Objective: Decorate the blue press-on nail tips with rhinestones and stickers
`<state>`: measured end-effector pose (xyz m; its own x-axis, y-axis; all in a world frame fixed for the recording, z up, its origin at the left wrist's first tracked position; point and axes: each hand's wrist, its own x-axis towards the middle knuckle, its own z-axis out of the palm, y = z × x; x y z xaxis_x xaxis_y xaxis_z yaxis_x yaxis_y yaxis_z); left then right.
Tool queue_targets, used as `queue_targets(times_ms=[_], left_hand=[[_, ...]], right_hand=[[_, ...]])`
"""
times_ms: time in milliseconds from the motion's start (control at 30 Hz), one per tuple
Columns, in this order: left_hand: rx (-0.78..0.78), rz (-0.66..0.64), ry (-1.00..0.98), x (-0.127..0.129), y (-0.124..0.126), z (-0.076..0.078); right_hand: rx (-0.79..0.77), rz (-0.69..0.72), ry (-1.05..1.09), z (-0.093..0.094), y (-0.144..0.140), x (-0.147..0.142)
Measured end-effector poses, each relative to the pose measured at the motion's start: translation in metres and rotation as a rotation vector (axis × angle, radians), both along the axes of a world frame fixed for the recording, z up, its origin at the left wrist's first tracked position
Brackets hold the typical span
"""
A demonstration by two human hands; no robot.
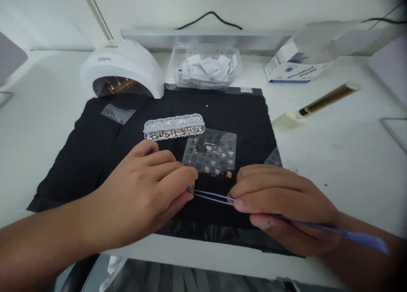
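My right hand (pixel 280 198) is closed around a pair of slim blue-purple tweezers (pixel 214 196), whose tips point left. Those tips meet a small yellowish and grey piece (pixel 191 187) that my left hand (pixel 152 186) pinches between thumb and forefinger. Most of that piece is hidden by the fingers, so its kind does not show. Just beyond both hands lies a clear sticker sheet (pixel 219 152) with small red and white cartoon figures. A long clear case (pixel 174 126) of colourful rhinestones rests open above my left hand, slightly overlapping the sheet's corner area.
Under the hands spreads a black mat (pixel 92 139) on a white table (pixel 38 113). Behind stand a white nail lamp (pixel 127 63), a clear tub (pixel 233 77) of small white packets and an alcohol pads box (pixel 299 69). A gold-handled brush (pixel 329 99) lies right; a small clear sheet (pixel 118 113) lies left.
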<state>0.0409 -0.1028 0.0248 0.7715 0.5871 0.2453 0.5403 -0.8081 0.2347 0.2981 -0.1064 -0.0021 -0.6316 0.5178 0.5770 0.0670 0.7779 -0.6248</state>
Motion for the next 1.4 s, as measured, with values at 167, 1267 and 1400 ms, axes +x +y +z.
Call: queue_targets(times_ms=[167,1267,1400], left_hand=[[-0.018,0.001,-0.004,-0.002,-0.001,0.001],[-0.088,0.026,-0.021,-0.004,-0.002,0.008],[-0.273,0.042,-0.184,-0.006,-0.003,0.015]], right_hand=[[-0.009,-0.007,0.006,-0.001,0.001,0.0],[0.113,-0.113,-0.068,0.006,-0.012,0.004],[0.166,-0.105,-0.194,0.014,-0.014,0.003]])
